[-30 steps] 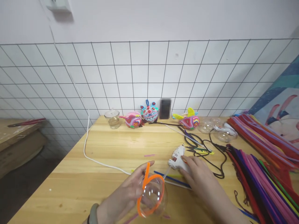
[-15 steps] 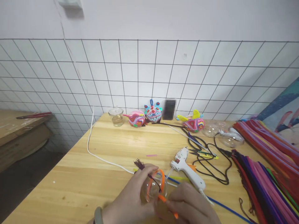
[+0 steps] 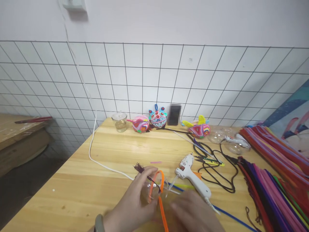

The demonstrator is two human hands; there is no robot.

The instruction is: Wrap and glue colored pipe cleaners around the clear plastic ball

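A long wooden table [image 3: 101, 167] runs up to a wire grid panel [image 3: 145, 77] on the wall, with bundles of coloured pipe cleaners [image 3: 272, 167] heaped along the right edge. At the back stand three bright wrapped ornaments [image 3: 158, 117], a small glass jar [image 3: 119, 121] and spare clear half-shells [image 3: 230, 141]; a white glue gun [image 3: 193, 175] lies mid-table, its black cord [image 3: 217, 170] looped beside it and a white cable [image 3: 96, 154] trailing left.

At the near edge, the left hand [image 3: 134, 206] cups a clear plastic ball [image 3: 156, 191] just above the table — fingers curled around its left side, thumb up by a dark tassel [image 3: 139, 167]. An orange pipe cleaner [image 3: 159, 193] loops over the ball, its tail dropping toward the right hand [image 3: 193, 212], which is motion-blurred; whether those fingers pinch the tail cannot be told.

The ball looks light, thin-walled, slick and likely to crack if squeezed — best cradled broadly. The pipe cleaner should be soft, bendable and grippy, easiest held near its free end.
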